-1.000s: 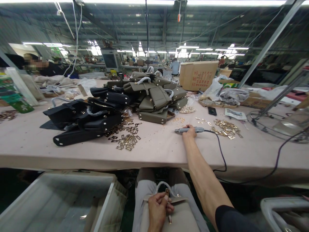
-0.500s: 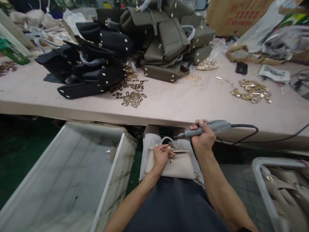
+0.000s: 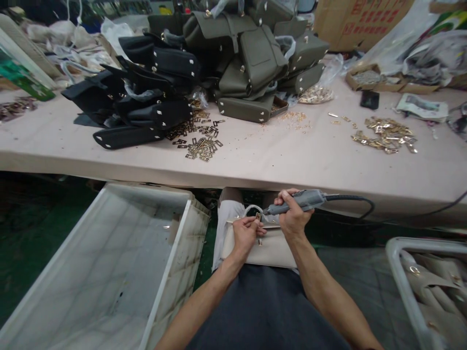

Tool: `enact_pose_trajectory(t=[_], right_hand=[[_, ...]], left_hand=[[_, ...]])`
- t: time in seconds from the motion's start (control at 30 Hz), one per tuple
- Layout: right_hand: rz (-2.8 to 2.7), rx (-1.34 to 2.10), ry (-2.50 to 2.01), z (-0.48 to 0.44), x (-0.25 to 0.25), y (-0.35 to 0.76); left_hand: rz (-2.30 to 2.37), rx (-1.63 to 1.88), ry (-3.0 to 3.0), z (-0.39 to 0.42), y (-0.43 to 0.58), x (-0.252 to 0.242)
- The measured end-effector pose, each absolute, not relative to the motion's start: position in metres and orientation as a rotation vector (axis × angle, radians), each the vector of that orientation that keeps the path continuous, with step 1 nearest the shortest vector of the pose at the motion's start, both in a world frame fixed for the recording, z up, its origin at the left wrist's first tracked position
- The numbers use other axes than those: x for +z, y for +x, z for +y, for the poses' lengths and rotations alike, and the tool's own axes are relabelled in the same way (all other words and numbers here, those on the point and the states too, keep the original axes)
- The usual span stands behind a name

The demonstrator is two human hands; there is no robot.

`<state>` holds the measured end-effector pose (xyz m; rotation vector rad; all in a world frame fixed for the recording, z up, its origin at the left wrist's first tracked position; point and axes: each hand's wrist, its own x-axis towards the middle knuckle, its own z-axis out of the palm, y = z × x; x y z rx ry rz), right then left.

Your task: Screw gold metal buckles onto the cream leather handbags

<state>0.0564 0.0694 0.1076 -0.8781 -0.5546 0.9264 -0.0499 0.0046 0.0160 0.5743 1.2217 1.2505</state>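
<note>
The bag (image 3: 275, 250) lies on your lap (image 3: 225, 218), apparently for support. At its top edge, your left hand (image 3: 244, 236) pinches a plate (image 3: 258, 217), seemingly bracing it; your right hand (image 3: 294, 217) curls its fingers round the driver (image 3: 299, 201), slanting in from the bag's right.

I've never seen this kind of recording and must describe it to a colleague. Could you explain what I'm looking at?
There is no machine arm: these are a person's own bare hands, filmed by one head-worn camera looking forward and down. The left hand pinches a small gold metal piece at a rectangular cream handbag on the lap. The right hand grips a grey, rod-shaped tool with a dark cord, its tip close to that piece. Ahead, a pale pinkish cloth-covered table bears heaped black handbags and olive-green handbags, plus loose piles of small gold-toned metal fittings. A large white plastic bin stands at lower left.
</note>
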Motion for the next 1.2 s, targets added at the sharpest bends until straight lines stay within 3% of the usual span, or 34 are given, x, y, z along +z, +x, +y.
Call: enact_pose_trajectory(t=[0.43,0.9,1.2], right_hand=[[-0.665,0.888,-0.907,0.065,0.108,0.049],[-1.289,0.846,-1.044,0.050,0.122,0.043],[-1.249,1.147,-0.993,0.060,0.112,0.051]], left_hand=[[1.206,1.248,0.580,0.005,-0.051,0.017],[1.207,1.201,0.656,0.003,-0.053,0.021],[1.172,1.217,0.633,0.000,-0.055,0.017]])
